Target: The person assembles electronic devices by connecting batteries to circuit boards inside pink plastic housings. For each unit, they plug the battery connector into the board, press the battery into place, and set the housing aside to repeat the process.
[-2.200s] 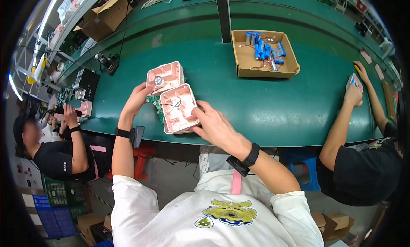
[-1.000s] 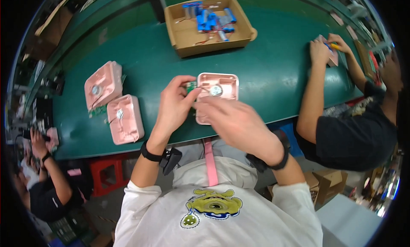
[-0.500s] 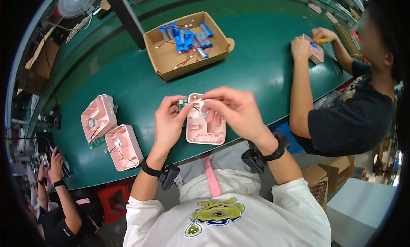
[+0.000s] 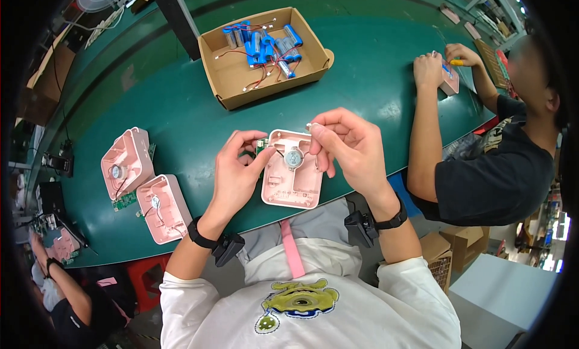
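Note:
A pink plastic housing (image 4: 278,195) lies on the bench in front of me, its hollow side up. Inside its upper part sits a round silver speaker (image 4: 294,158) with thin dark wire beside it. My left hand (image 4: 238,168) is closed on a small green circuit board (image 4: 261,145) at the housing's upper left edge, and its thumb reaches over the rim. Over the upper right corner, my right hand (image 4: 350,149) pinches a small white connector (image 4: 309,126) between thumb and forefinger. The other right fingers curl beside the housing wall.
A cardboard box (image 4: 232,99) of blue battery packs with red and black wires stands at the back. Two more pink housings (image 4: 140,159) (image 4: 167,219) with speakers and boards lie left. Co-workers sit on both sides; the right one holds a pink housing (image 4: 449,83) and a yellow-handled tool (image 4: 456,63).
My right hand has moved right, off the middle of the housing, uncovering the speaker. The left hand stays at the board. At far left, the co-worker's hands have shifted.

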The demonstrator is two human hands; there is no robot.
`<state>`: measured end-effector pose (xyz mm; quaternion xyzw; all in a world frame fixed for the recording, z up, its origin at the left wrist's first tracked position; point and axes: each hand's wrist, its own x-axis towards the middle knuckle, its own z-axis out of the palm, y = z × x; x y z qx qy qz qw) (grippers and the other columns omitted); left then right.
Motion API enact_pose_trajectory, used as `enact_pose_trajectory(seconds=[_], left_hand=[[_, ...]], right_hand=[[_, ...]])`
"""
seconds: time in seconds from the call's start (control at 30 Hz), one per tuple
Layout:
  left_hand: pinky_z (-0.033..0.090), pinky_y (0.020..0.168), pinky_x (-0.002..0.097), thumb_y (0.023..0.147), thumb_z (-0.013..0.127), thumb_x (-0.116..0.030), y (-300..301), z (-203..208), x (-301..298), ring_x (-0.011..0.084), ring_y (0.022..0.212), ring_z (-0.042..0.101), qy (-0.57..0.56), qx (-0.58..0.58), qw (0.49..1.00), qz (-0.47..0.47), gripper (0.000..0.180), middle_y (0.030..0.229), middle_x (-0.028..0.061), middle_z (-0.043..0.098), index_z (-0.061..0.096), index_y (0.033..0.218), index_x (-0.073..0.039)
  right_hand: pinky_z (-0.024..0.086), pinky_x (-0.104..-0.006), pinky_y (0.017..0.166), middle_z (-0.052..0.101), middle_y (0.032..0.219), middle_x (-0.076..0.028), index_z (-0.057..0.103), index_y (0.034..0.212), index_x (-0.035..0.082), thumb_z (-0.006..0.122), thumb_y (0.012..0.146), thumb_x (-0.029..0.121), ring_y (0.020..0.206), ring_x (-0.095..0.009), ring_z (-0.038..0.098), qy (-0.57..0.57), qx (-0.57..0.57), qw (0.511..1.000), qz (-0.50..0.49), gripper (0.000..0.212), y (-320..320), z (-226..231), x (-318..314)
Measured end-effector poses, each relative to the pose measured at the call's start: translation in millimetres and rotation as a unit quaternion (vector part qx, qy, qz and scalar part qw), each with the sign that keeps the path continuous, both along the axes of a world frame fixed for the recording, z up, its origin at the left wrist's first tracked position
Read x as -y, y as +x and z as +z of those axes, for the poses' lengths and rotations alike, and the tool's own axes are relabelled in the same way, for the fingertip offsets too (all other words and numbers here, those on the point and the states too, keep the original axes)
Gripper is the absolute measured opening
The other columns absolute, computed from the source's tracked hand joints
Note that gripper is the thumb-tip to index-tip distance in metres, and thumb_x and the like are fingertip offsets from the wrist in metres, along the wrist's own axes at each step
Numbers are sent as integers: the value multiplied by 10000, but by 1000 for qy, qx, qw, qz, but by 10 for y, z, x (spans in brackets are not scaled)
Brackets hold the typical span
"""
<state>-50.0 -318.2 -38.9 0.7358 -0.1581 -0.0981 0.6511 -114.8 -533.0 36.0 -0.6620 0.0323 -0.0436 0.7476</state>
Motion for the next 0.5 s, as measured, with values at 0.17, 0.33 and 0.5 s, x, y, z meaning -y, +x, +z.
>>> enact_pose_trajectory(seconds=[0.17,0.33,0.5], left_hand=[[522,689,224,938,774,-6,-1,-91,-37,94,905,601,-55,-51,997,0,250,1069,57,611,690,1169,40],[544,726,236,935,745,30,4,-127,-34,108,907,626,-84,-27,996,-14,228,1074,70,628,689,1156,48],[550,717,248,930,727,45,-20,-126,-35,111,882,634,-74,21,997,-3,207,1065,80,635,686,1133,52]], right_hand=[[435,-216,437,715,817,-110,652,1102,-66,640,1044,42,552,-90,619,-14,-26,1000,7,123,62,-17,-20],[438,-220,460,723,791,-85,666,1066,-70,669,1030,68,588,-81,645,-94,-62,994,11,143,125,-104,-150],[486,-244,513,735,776,-77,669,1031,-86,693,1015,88,635,-74,665,-260,-62,963,29,176,251,-337,-341]])
